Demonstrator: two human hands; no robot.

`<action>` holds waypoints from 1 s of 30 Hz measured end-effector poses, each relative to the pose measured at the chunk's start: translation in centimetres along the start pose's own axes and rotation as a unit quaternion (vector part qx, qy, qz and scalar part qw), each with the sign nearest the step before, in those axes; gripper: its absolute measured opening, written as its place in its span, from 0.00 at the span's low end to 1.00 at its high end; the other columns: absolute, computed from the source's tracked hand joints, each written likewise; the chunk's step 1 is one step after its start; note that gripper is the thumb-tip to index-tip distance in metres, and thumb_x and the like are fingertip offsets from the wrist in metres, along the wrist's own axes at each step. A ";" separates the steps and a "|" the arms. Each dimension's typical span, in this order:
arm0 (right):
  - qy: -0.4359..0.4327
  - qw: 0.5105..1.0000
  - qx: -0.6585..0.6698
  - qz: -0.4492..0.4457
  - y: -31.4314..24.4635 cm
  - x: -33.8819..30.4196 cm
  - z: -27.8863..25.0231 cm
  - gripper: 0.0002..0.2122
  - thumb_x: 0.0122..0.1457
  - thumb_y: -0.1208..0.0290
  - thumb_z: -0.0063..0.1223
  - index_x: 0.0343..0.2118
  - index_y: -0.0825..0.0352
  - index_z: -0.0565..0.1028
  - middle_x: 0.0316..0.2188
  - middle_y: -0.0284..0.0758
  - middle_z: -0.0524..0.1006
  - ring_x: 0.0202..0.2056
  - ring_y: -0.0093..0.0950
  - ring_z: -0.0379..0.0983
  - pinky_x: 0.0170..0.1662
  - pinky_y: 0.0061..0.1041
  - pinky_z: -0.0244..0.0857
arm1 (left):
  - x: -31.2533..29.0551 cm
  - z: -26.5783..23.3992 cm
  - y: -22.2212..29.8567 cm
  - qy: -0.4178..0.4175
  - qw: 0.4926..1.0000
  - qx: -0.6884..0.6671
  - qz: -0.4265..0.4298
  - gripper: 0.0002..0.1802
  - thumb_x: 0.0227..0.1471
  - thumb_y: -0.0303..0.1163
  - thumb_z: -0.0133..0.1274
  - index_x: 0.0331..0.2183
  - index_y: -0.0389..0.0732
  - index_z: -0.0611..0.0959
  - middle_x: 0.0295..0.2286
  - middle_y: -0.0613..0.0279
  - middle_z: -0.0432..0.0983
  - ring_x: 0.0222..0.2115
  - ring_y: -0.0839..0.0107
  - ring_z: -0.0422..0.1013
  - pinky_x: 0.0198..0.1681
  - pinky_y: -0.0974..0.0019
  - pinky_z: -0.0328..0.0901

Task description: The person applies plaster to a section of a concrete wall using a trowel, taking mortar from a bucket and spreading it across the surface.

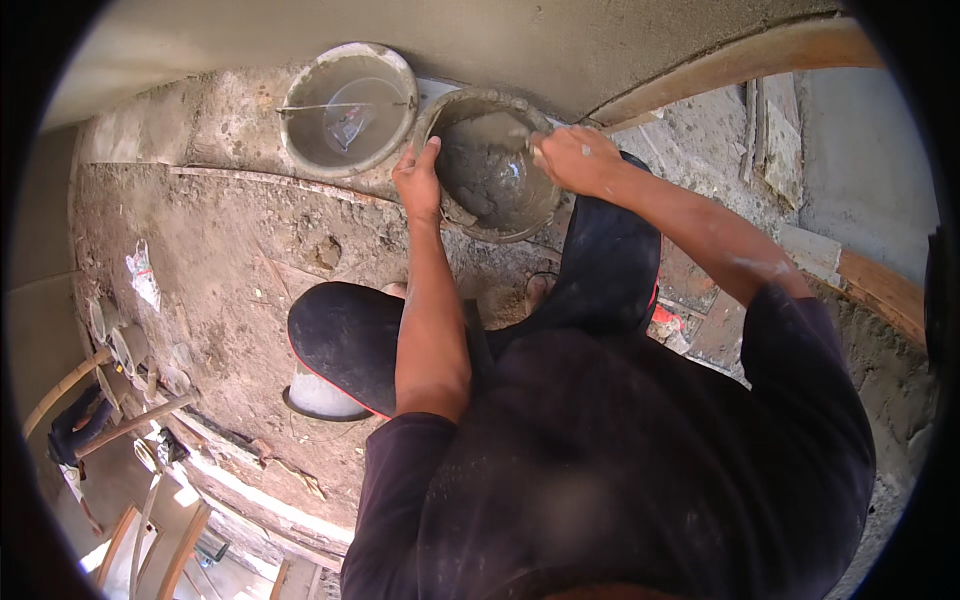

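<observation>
My left hand (418, 183) grips the mortar bucket (480, 97); my right hand (578, 160) looks clenched, on what I can't tell. Lumpy mortar (482, 165) suggests mixing is unfinished.

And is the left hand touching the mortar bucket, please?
Touching: the head view shows the left hand holding the mortar bucket by its rim.

A pale bag (143, 277), apparently plastic, litters the ground (210, 230).

Wall (520, 45) beyond, second bucket (345, 66) and rod (330, 106) at left — these crowd the mortar bucket (480, 97); its mouth lies open between left fingers (429, 154) and right fingers (546, 155).
</observation>
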State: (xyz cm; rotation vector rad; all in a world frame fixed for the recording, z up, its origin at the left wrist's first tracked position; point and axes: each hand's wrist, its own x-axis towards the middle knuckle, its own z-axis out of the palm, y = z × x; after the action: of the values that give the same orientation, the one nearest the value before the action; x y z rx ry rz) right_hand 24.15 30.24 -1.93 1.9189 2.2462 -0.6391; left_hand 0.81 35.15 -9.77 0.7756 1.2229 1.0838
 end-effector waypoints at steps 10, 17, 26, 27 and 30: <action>-0.060 0.991 -0.092 -0.070 0.4 0.0 -0.2 0.08 0.56 0.71 0.52 0.34 0.69 0.80 0.30 0.44 0.82 0.36 0.43 0.81 0.39 0.41 0.74 | -0.4 1.0 0.1 0.025 0.999 0.002 0.023 0.20 0.54 0.28 0.59 0.46 0.25 0.80 0.37 0.59 0.81 0.36 0.74 0.73 0.44 0.70 0.66; 0.049 0.949 -0.240 -0.200 0.8 -0.1 -6.2 0.10 0.54 0.74 0.52 0.38 0.64 0.80 0.31 0.42 0.82 0.36 0.39 0.81 0.38 0.35 0.74 | 0.0 1.6 0.2 0.038 0.999 0.017 0.033 0.21 0.54 0.34 0.61 0.44 0.26 0.83 0.37 0.59 0.81 0.37 0.75 0.73 0.45 0.70 0.65; -0.044 0.994 -0.084 -0.063 0.2 -6.0 -6.2 0.10 0.59 0.67 0.53 0.42 0.64 0.74 0.34 0.47 0.81 0.37 0.40 0.81 0.38 0.39 0.74 | 0.4 0.7 -1.4 0.052 0.997 0.011 0.062 0.26 0.55 0.40 0.63 0.46 0.26 0.82 0.39 0.56 0.82 0.39 0.74 0.73 0.48 0.69 0.65; -0.029 0.998 0.045 0.024 0.1 -7.3 -4.9 0.10 0.62 0.66 0.52 0.41 0.65 0.73 0.31 0.46 0.80 0.34 0.38 0.81 0.35 0.39 0.74 | 0.3 0.6 -1.6 0.052 0.997 0.009 0.053 0.27 0.55 0.40 0.63 0.46 0.25 0.82 0.39 0.55 0.82 0.39 0.74 0.73 0.48 0.69 0.65; -0.039 0.734 0.603 0.312 -1.7 -10.8 -0.8 0.10 0.67 0.61 0.47 0.38 0.63 0.66 0.20 0.30 0.67 0.16 0.23 0.67 0.15 0.27 0.62 | 0.1 0.3 -1.5 0.087 0.994 0.038 0.045 0.27 0.55 0.40 0.62 0.47 0.25 0.81 0.41 0.54 0.81 0.40 0.73 0.73 0.49 0.68 0.65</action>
State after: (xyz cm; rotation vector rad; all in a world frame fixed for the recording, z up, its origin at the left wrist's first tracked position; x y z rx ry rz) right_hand 24.74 20.49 3.06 2.7119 0.8125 -2.2774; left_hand 1.40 34.82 -11.10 0.8135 1.3932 1.2048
